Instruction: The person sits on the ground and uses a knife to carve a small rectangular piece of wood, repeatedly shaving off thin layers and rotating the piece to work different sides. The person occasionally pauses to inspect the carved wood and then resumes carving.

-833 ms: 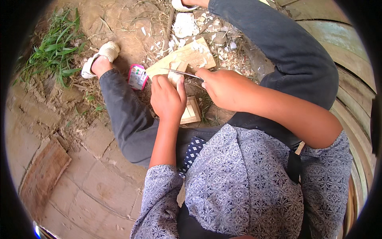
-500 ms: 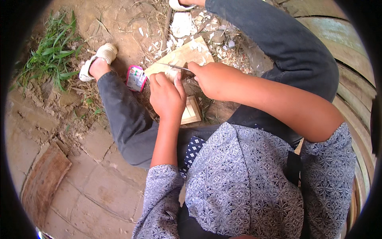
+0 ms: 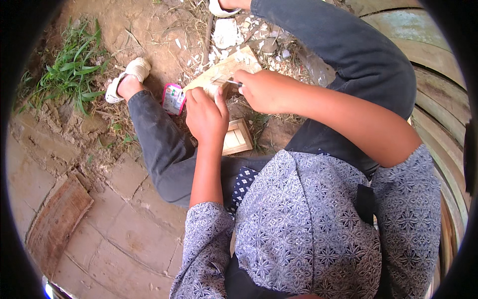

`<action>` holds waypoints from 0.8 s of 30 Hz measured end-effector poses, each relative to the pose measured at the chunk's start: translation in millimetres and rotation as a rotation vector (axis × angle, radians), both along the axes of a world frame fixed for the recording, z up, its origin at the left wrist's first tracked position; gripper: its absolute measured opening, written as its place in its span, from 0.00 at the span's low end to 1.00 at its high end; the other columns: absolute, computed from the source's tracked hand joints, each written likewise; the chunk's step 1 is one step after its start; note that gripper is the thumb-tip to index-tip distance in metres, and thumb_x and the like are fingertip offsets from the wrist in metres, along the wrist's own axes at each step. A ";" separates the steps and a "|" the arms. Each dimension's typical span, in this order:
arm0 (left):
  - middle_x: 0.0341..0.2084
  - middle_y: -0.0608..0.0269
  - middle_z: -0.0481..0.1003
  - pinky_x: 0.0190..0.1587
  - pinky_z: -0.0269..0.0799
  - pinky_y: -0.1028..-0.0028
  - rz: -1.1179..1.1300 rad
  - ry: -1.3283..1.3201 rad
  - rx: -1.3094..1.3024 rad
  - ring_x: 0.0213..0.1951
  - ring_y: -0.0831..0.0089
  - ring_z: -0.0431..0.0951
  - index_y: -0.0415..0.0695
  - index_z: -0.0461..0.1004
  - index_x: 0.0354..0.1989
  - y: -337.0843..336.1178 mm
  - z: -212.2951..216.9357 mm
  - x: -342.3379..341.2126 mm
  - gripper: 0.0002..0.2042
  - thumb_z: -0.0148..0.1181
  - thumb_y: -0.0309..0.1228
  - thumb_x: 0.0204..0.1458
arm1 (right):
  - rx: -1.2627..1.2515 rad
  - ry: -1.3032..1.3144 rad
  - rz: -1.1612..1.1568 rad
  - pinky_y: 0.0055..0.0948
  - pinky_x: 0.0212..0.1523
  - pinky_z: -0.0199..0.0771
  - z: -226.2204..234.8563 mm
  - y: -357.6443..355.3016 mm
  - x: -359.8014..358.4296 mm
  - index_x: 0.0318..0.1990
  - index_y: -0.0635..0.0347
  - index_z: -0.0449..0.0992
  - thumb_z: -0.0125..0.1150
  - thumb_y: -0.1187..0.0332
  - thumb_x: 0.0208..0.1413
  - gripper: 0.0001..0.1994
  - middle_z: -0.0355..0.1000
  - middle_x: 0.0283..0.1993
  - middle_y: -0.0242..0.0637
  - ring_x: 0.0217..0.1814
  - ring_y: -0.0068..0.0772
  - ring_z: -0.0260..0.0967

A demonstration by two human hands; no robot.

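Gripping a small pale wooden piece [image 3: 213, 90], the left hand [image 3: 205, 115] had its fingers [image 3: 196, 95] curled shut around it, just above the person's left knee. The piece sat at the near edge of a flat, light wooden board [image 3: 226, 70] that lay tilted on the dirt behind the hands. The right hand [image 3: 264, 90] was closed on a thin metal blade [image 3: 228, 81], its fingers pinched tight near the handle end, and the blade's tip reached left to touch the top of the small piece. How much of the blade lay hidden inside the fist could not be told.

Just below the left hand, a small square wooden frame [image 3: 237, 138] lay on the ground between the legs, partly covered by the wrist. A pink packet [image 3: 174, 98] rested just left of the left hand, against the dark trouser leg [image 3: 157, 144]. That leg stretched away to the upper left and ended in a white shoe [image 3: 130, 74]. The other leg [image 3: 348, 50] bent across the top right, with a second white shoe [image 3: 221, 7] at the top edge.

White chips and rubble [image 3: 226, 32] were scattered on the bare earth beyond the board. A tuft of green grass [image 3: 74, 70] grew at the far left. Flat paving stones [image 3: 134, 234] covered the ground at the lower left, and curved wooden planks [image 3: 438, 89] ran along the right side. The person wore a blue patterned shirt [image 3: 308, 224].
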State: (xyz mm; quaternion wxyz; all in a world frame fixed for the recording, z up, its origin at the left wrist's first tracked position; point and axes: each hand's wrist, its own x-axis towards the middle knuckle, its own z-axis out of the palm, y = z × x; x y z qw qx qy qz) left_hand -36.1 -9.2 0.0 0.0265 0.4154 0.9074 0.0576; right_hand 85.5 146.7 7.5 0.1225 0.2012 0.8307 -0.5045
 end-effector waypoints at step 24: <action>0.35 0.46 0.69 0.41 0.72 0.57 -0.035 0.044 0.348 0.39 0.47 0.74 0.34 0.73 0.42 -3.0 -3.3 2.0 0.19 0.73 0.35 0.52 | 0.051 -0.118 0.151 0.56 0.40 0.73 24.8 10.5 2.3 0.55 0.60 0.65 0.50 0.65 0.66 0.14 0.76 0.35 0.58 0.39 0.64 0.75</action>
